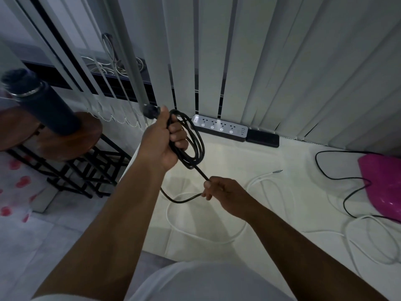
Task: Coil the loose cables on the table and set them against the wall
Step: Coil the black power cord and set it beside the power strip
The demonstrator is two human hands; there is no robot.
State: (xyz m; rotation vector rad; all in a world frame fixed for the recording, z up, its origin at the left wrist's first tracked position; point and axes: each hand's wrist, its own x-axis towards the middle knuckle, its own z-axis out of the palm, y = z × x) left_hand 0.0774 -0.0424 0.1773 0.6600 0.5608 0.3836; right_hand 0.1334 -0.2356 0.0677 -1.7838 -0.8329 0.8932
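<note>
My left hand (161, 140) is raised over the table's left edge, shut on a coil of black cable (196, 141) made of several loops, with the plug poking out above the thumb. A straight run of that cable leads down to my right hand (223, 193), which pinches it; the loose tail curves left below. A white cable (208, 234) lies in loose loops on the white table (271, 170). A second, thin black cable (345, 199) snakes at the right, and another white cable (368, 242) loops at the far right.
A power strip (219, 127) and a black box (263, 137) sit against the vertical blinds (282, 61) at the back. A pink object (384, 185) lies at the right edge. Left of the table stand a dark bottle (41, 103) on a round wooden stool (71, 140).
</note>
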